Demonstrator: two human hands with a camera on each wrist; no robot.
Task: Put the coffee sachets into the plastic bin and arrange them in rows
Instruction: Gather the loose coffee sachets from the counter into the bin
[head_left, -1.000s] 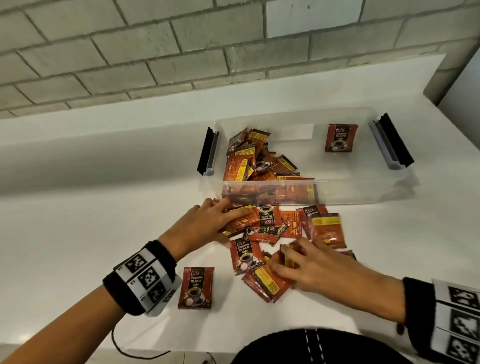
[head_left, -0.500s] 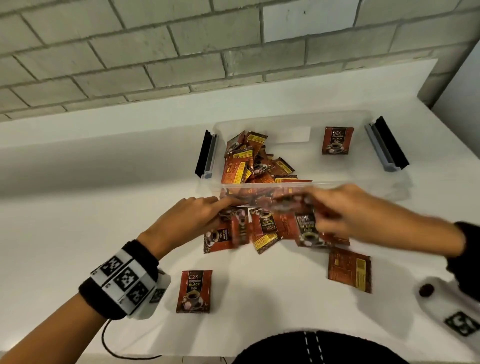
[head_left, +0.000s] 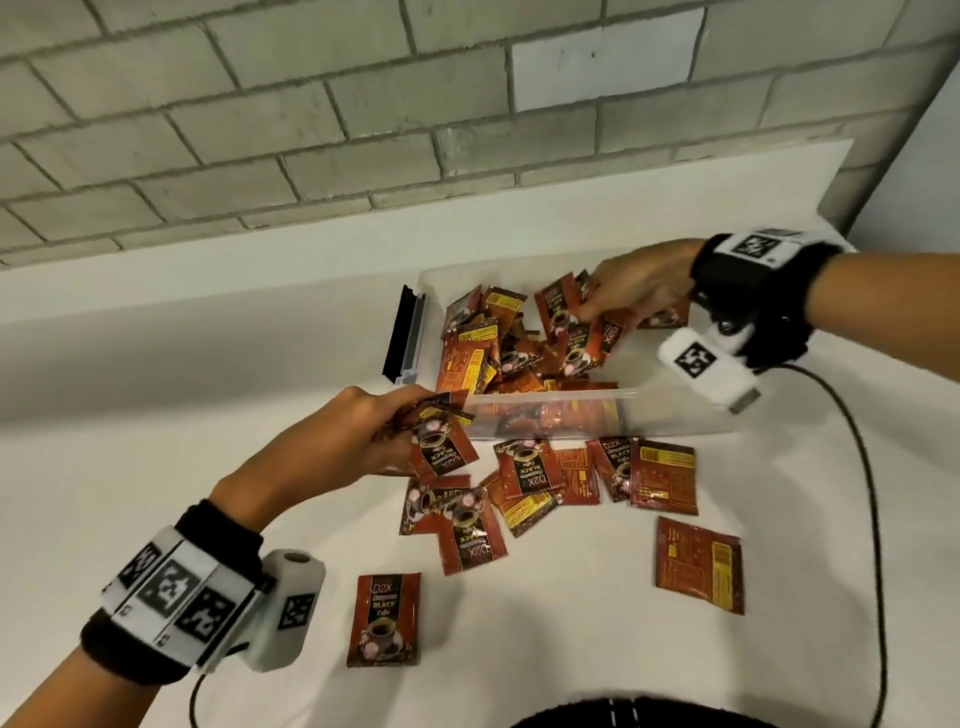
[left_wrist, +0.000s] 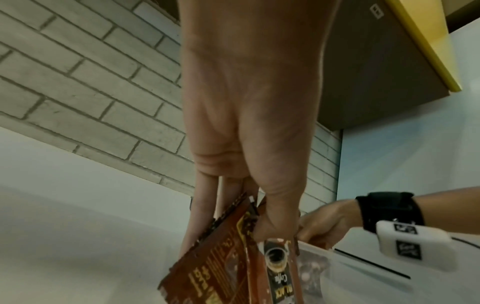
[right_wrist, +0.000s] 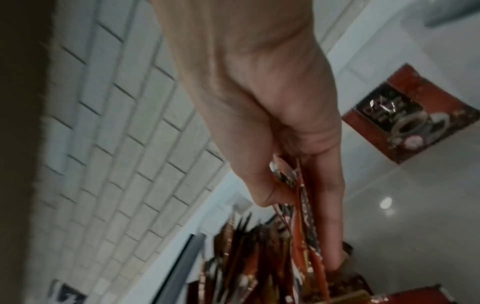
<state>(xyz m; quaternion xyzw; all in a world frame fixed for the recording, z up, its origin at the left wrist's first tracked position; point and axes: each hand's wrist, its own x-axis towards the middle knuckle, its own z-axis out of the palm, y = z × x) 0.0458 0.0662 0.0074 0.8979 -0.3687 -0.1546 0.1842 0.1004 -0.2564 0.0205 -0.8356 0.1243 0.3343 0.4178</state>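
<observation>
Fingers (head_left: 597, 306) of the right hand (head_left: 639, 286) pinch a fan of coffee sachets (head_left: 576, 332) over the plastic bin (head_left: 675, 410), upper right of frame. Left hand (head_left: 353, 436), mid-left, grips a few more sachets (head_left: 441, 447) w/ thumb clamped on top, just at the bin's near-left corner. Loose sachets (head_left: 524, 473) lie scattered on the white counter (head_left: 156, 441) in front, center-bottom.

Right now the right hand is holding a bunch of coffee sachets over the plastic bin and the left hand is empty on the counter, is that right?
Not quite. The left hand is not empty: it grips a few coffee sachets just in front of the plastic bin, as the head and left wrist views show. The right hand does hold a bunch of sachets over the bin.
</observation>
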